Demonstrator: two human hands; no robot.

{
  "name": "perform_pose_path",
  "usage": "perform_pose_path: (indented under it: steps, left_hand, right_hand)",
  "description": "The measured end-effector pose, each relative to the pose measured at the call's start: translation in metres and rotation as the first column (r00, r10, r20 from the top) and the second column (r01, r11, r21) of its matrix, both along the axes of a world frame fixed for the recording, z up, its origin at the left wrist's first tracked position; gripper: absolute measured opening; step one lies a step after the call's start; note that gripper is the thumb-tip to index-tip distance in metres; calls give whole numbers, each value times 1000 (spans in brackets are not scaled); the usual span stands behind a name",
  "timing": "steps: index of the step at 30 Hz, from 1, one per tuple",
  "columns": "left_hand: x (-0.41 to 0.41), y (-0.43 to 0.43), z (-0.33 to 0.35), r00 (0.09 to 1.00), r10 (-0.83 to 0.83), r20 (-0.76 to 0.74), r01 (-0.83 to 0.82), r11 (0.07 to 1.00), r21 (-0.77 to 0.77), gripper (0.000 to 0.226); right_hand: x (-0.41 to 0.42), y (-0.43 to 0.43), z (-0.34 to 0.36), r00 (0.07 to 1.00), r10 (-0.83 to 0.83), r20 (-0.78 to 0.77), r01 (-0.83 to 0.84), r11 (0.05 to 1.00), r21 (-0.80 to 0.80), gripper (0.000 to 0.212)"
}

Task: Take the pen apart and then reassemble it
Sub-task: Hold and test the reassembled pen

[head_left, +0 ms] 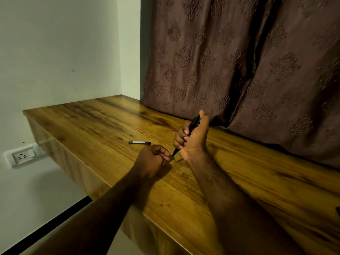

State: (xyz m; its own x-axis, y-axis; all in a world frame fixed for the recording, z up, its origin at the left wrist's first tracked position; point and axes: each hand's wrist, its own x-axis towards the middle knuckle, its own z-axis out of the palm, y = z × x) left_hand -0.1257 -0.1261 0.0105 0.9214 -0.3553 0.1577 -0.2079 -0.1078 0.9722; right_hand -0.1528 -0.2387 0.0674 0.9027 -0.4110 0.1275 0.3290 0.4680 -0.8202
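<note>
Your pen body point(191, 131) sits in your right hand point(193, 140), a black barrel held steeply, its long axis running from the upper right near your thumb down to the lower left, with the tapered tip pointing down toward the wooden surface point(103, 122) and toward your other hand. Your right fingers point(181, 137) are curled closed around the middle of the barrel, so only its top end and the tip show; the rest is covered by your grip. Just left of that tip, your left hand point(152, 159) rests low over the surface with its fingers bunched together; whether they pinch a small part is too dark and too small to tell. A separate black pen piece point(139, 143) lies flat on the surface beyond your left hand, apart from both hands, its long axis running left to right. Behind the surface hangs a brown patterned curtain point(239, 61), its hem resting on the back edge. On the white wall lower left is a socket plate point(24, 156). At the far right edge a dark object point(338, 212) is cut off by the frame and cannot be identified.
</note>
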Motion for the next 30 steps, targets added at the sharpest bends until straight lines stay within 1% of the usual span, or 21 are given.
perform_pose_path:
  steps: [2, 6, 10, 15, 18, 20, 23, 27, 30]
  left_hand:
    - [-1, 0, 0, 1000, -7, -20, 7, 1000, 0, 30]
    - [-3, 1, 2, 1000, -16, -10, 16, 1000, 7, 28]
    - [-8, 2, 6, 999, -38, -39, 38, 999, -3, 27]
    - [-8, 1, 8, 995, -41, -89, 38, 999, -33, 26]
    - [-6, 4, 5, 998, -32, -57, 32, 999, -1, 25]
    - [-5, 5, 4, 998, -36, -49, 36, 999, 7, 27]
    - [-5, 4, 6, 997, -34, -62, 33, 999, -12, 28]
    - [-2, 4, 4, 996, -53, -74, 51, 998, -38, 27]
    - [-2, 4, 2, 996, -51, -73, 48, 998, -39, 27]
  right_hand:
    - [0, 0, -1, 1000, -9, -5, 9, 1000, -6, 65]
    - [-2, 0, 1, 1000, -12, 1, 12, 1000, -7, 62]
    - [-2, 0, 4, 1000, -8, 11, 7, 1000, 16, 65]
    - [-2, 0, 5, 1000, -21, 12, 21, 1000, 6, 61]
    - [-2, 0, 2, 1000, -22, 10, 21, 1000, 20, 67]
    - [-2, -1, 3, 1000, -29, -1, 29, 999, 20, 65]
    - [-1, 0, 6, 999, -33, 0, 33, 999, 31, 60]
    - [-1, 1, 7, 1000, -12, 20, 12, 999, 43, 65]
    - [-4, 2, 7, 1000, -14, 15, 14, 999, 31, 62]
